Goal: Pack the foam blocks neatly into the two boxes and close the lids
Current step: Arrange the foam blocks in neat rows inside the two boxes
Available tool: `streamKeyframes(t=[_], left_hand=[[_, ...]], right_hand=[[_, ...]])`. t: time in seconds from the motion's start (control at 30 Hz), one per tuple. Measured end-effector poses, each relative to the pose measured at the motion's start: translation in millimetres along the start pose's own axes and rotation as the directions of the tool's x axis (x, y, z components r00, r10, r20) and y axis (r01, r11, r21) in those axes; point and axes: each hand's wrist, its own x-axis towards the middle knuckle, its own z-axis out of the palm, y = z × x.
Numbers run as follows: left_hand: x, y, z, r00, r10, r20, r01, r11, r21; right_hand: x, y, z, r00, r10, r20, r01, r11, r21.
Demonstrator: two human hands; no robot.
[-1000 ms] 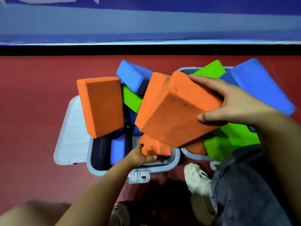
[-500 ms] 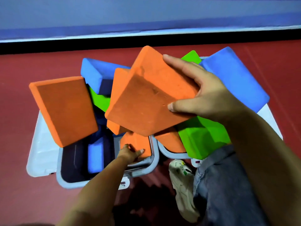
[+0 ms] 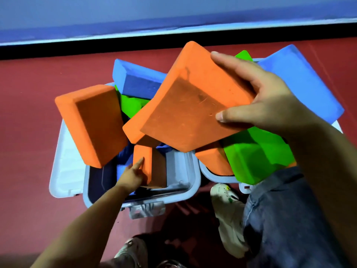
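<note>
- i see open room in the left box (image 3: 174, 196), at its near left corner beside my left hand (image 3: 131, 176).
- a tilted orange block (image 3: 90, 124) overhangs that gap.
- the right box (image 3: 207, 171) mouth is choked by a green block (image 3: 257, 155) and a blue block (image 3: 301, 84).

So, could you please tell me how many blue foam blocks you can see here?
3 in plain view: one blue block atop the left box's pile, one large block leaning over the right box, and one low inside the left box. More may be hidden.
</note>
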Motion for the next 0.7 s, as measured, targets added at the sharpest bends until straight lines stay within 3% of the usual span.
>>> streamKeyframes(t=[0.1,0.3,0.47,0.57,0.7], left_hand=[[-4,11,20,0.995,-0.081,-0.059,0.079,0.996,-0.036],[-3,18,29,0.992,-0.079,-0.095,0.093,0.983,0.157],[-18,-5,13,0.96,0.255,0.118,-0.281,0.893,0.352],[-14,-9,8,0.921,0.377,0.104,-0.388,0.848,0.36],[-11,-5,1,0.836,0.469,0.285,-0.549,0.708,0.444]], right_hand=[[3,0,3,1.0,0.001,-0.008,0.0,1.0,0.014],[6,3,4,0.999,-0.013,-0.047,0.014,1.0,0.022],[9,2,9,0.999,-0.039,-0.015,0.039,0.999,-0.015],[9,1,12,0.999,-0.037,0.014,0.037,0.999,-0.017],[10,4,19,0.997,-0.052,0.05,0.054,0.997,-0.049]])
